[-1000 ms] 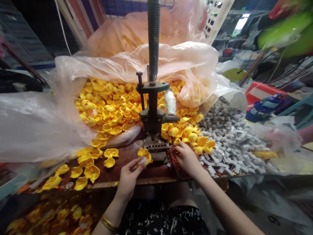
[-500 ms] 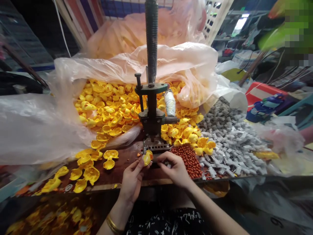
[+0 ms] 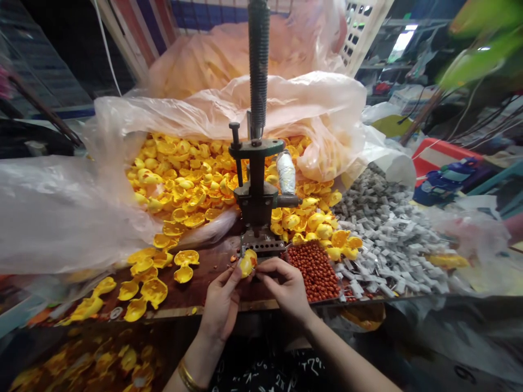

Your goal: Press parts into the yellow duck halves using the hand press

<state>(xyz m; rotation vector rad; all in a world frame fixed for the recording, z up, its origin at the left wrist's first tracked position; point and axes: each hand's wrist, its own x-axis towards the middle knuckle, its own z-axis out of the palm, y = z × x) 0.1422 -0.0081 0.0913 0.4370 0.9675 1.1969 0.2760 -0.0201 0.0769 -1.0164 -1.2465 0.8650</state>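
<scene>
Left fingers [image 3: 232,278] clamped on a yellow shell [image 3: 247,263], long axis pointing mostly forward, right fingers' [image 3: 270,265] hold unclear.

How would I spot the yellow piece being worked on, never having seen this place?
Find the dark upright machine in the middle of the bench. In front of its base, between the left hand and the right hand, is the yellow piece. It is the one held in the left hand, while the yellow neighbours lie loose.
</scene>
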